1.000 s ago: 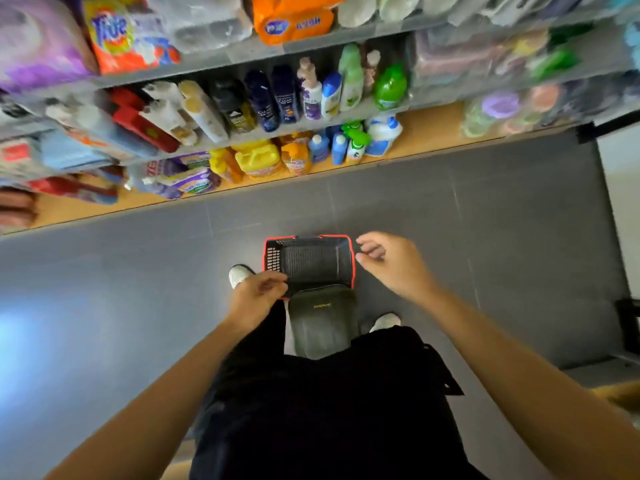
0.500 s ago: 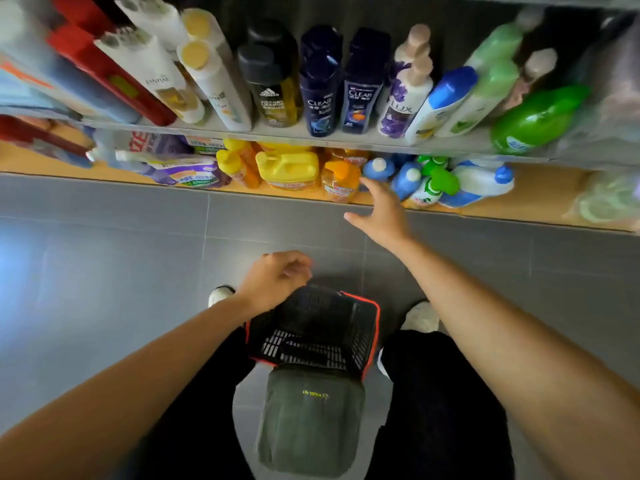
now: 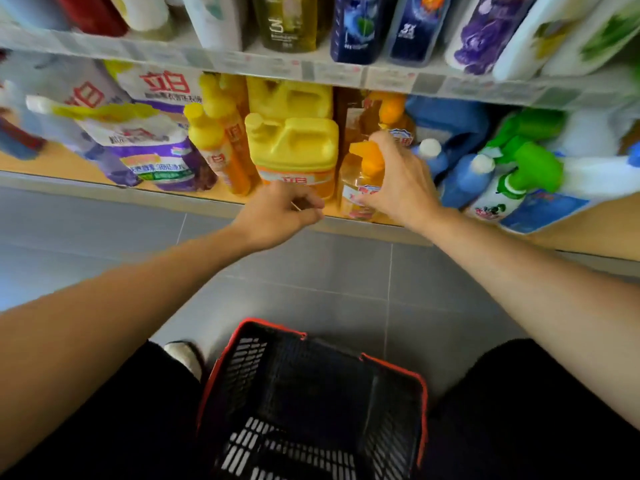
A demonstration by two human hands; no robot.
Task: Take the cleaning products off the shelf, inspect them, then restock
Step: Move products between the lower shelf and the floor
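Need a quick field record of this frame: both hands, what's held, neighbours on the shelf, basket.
right hand: grips the orange pump bottle
left hand: fingers curled, nothing visibly held, in front of the yellow jug
bottle location: front of the bottom shelf, apparently not yet lifted off
bottle's left neighbour: yellow jug
bottle's right neighbour: blue bottles with white caps
basket: black with red rim, on the floor between the person's legs
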